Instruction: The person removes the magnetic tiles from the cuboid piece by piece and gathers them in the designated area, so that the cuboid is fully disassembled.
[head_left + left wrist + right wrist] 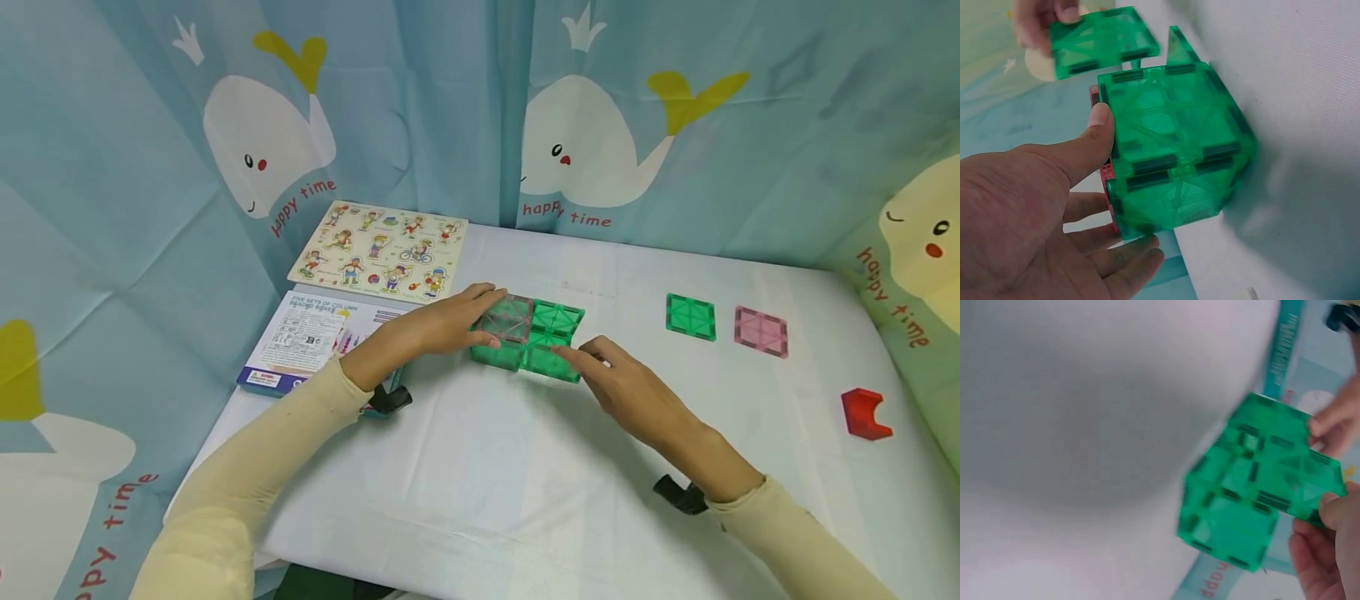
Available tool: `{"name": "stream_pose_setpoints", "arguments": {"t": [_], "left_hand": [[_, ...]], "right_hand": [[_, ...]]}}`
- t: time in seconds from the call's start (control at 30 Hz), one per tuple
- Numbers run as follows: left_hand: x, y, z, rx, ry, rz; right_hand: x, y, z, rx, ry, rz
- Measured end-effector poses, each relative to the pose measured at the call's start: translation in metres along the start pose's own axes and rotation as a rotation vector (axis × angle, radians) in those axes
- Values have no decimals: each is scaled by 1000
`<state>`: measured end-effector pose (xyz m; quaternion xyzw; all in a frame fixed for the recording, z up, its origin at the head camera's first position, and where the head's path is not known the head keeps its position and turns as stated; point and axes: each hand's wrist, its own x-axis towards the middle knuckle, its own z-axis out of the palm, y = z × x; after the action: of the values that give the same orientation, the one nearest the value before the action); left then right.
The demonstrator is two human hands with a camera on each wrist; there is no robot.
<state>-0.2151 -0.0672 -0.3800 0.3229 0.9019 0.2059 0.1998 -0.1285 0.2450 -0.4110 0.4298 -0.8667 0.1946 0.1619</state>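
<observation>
A small box-like structure of translucent green magnetic tiles (1172,119) stands on the white table, with a pink tile (510,318) on its top. My left hand (453,321) grips the structure at its left side. In the left wrist view its thumb presses one edge, while the other fingers reach along the pink side. My right hand (630,387) pinches a green magnetic tile (1104,40) by its edge, at the structure's right side. In the right wrist view that tile meets or overlaps the structure; whether they touch I cannot tell.
Loose green (691,317) and pink (761,331) tiles lie to the right. Beyond them sits a red notched block (866,414). At the left are a beaded-toy box (307,333) and a picture board (382,250). A whale-print curtain (450,108) hangs behind the table.
</observation>
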Motion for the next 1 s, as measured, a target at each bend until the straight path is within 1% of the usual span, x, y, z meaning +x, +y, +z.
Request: {"name": "stream_pose_setpoints", "arguments": {"t": [0.13,0.23,0.3,0.4,0.47,0.53,0.57,0.63,0.83,0.9,1.0], "left_hand": [[0,-1,0,-3,-2,-5],[0,0,0,-5,-3,-2],[0,0,0,-8,-3,0],[-1,0,0,-10,-2,-2],[-1,0,0,-8,-3,-3],[-1,0,0,-7,-2,-3],[-1,0,0,-5,-1,-3],[-1,0,0,-6,1,-3],[-2,1,-1,-19,-1,-3],[-2,1,-1,-21,-3,-1],[-3,2,-1,-21,-5,-5]], "right_hand": [[9,6,-17,65,50,102],[15,15,-31,83,91,177],[18,21,-39,93,103,220],[22,35,-51,105,115,277],[24,48,-58,116,123,318],[25,63,-64,124,114,359],[26,72,-67,128,99,384],[27,89,-73,152,42,447],[25,135,-83,224,-210,656],[24,147,-83,225,-274,693],[21,162,-78,245,-331,707]]}}
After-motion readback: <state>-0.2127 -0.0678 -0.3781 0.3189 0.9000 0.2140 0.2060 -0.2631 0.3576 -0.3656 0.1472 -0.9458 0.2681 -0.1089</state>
